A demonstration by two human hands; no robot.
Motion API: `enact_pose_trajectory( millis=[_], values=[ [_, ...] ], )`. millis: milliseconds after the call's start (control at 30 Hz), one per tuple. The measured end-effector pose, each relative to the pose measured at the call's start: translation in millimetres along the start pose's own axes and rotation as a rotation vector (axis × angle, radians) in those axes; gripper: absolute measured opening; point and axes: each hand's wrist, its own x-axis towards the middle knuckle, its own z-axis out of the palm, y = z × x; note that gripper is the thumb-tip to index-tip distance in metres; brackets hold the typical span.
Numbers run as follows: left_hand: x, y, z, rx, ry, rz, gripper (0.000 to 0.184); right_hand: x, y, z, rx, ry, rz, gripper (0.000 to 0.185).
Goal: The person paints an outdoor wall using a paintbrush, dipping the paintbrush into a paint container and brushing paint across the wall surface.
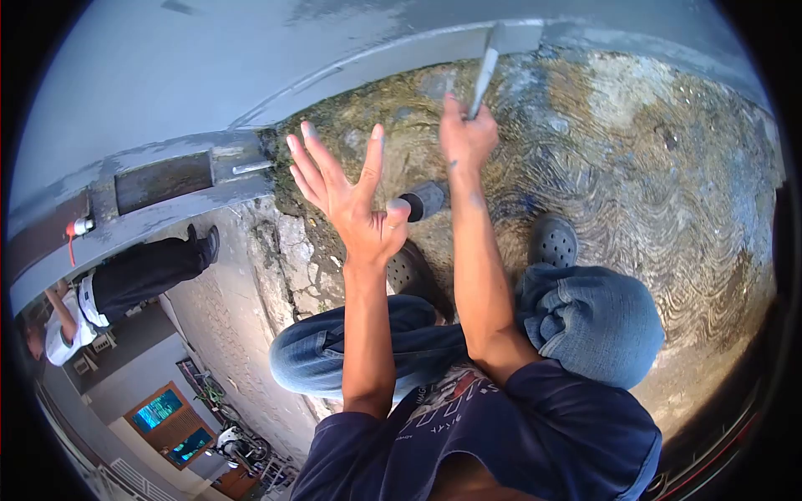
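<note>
My right hand is closed around the handle of a paintbrush-like tool, whose far end touches the pale lower edge of the grey-blue wall. My left hand is raised with fingers spread and holds nothing; greyish marks show on its fingertips. Beyond my left thumb, a small grey cylindrical container with a dark end is on the rough ground, partly near my shoe. The tip of the tool is blurred.
Grey clogs are on my feet on the wavy, stained concrete. A short pale pipe sticks out by the wall. Another person stands at the left, near a red and white fitting. Bicycles and a motorbike stand farther off.
</note>
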Motion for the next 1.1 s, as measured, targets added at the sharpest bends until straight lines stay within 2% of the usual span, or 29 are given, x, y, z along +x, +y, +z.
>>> enact_pose_trajectory(
  millis=[33,133,267,333,367,433,467,533,633,767,900,1000,1100],
  values=[
    [20,-10,-9,0.045,0.058,0.008,0.075,-3,-6,-2,0.012,-0.017,0.005,0.044],
    [102,-30,-44,-0.010,0.357,0.128,0.058,2,3,5,-0.028,0.006,-0.036,0.044],
    [232,-37,-99,0.013,0.604,0.338,0.055,6,-1,6,-0.041,-0.001,-0.034,0.043],
    [286,-42,-129,0.396,0.603,0.471,0.066,6,-7,4,-0.045,-0.001,0.000,0.043],
    [303,-48,-137,0.403,0.631,0.476,0.066,9,-7,4,-0.028,-0.002,-0.023,0.043],
    [325,-61,-148,0.624,0.445,0.415,0.068,15,-3,8,0.003,0.038,-0.053,0.044],
    [329,-67,-150,0.636,0.474,0.418,0.068,19,-2,6,0.004,0.042,-0.045,0.043],
    [341,-81,-148,0.599,0.542,0.632,0.055,25,-7,9,0.044,0.051,-0.046,0.043],
    [349,-88,-153,0.455,0.537,0.678,0.054,39,-4,10,0.037,0.080,-0.024,0.043],
    [347,-94,-165,0.445,0.466,0.718,0.052,42,-10,3,0.044,0.082,0.025,0.044],
    [340,-94,-177,0.527,0.424,0.735,0.049,41,-6,4,0.020,0.107,0.029,0.046],
    [325,-102,-184,0.702,0.398,0.712,0.045,40,-6,1,0.053,0.076,0.057,0.047],
    [302,-116,-190,0.831,0.327,0.611,0.046,38,-10,-3,0.123,0.045,0.073,0.048]
  ],
)
